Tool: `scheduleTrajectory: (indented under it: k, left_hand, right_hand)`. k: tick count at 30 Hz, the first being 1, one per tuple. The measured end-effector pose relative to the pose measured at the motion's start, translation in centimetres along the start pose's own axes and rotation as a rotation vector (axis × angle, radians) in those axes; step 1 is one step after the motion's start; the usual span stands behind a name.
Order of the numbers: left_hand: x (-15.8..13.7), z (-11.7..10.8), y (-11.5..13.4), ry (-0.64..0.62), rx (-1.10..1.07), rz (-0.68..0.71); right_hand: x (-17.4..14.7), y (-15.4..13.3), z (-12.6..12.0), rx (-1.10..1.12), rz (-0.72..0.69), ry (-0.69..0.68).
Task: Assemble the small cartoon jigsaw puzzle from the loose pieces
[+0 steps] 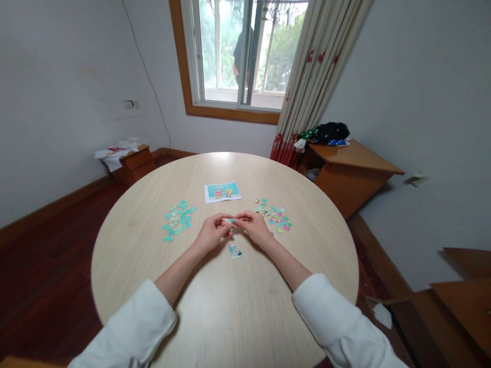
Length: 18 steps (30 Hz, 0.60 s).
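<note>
My left hand (214,230) and my right hand (253,225) meet over the middle of the table, both with fingers pinched. Between their fingertips are small jigsaw puzzle pieces (231,221), teal on top with pink below, partly hidden by the fingers. Just nearer to me lies a small joined puzzle section (235,252) in white, teal and dark tones. Left of my left hand spreads a pile of teal and pale green puzzle pieces (178,220). Beyond my right hand lie mixed pink, yellow and teal puzzle pieces (279,219).
A picture card (224,191) with pink and yellow cartoon figures lies beyond my hands on the round wooden table (245,317). A brown cabinet (356,158) bearing dark cloth (332,133) stands at the back right, beside a curtain (314,71). A low drawer unit (138,162) stands back left.
</note>
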<state>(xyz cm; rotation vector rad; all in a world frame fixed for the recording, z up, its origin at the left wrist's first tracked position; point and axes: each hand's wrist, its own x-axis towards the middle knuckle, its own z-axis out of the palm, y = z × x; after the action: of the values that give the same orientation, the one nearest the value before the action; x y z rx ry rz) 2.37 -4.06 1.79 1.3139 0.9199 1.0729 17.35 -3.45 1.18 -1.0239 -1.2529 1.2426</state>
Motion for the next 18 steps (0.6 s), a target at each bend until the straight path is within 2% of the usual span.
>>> scheduleTrajectory:
  k: [9,18]
  left_hand:
    - [-0.18,-0.14,0.38,0.105,-0.083,-0.017]
    - [-0.20,-0.18,0.89,0.149,-0.117,-0.040]
  right_hand:
    - [-0.04,0.25,0.02,-0.013,0.010,0.012]
    - [-0.19,0.16,0.05,-0.022,0.027,0.005]
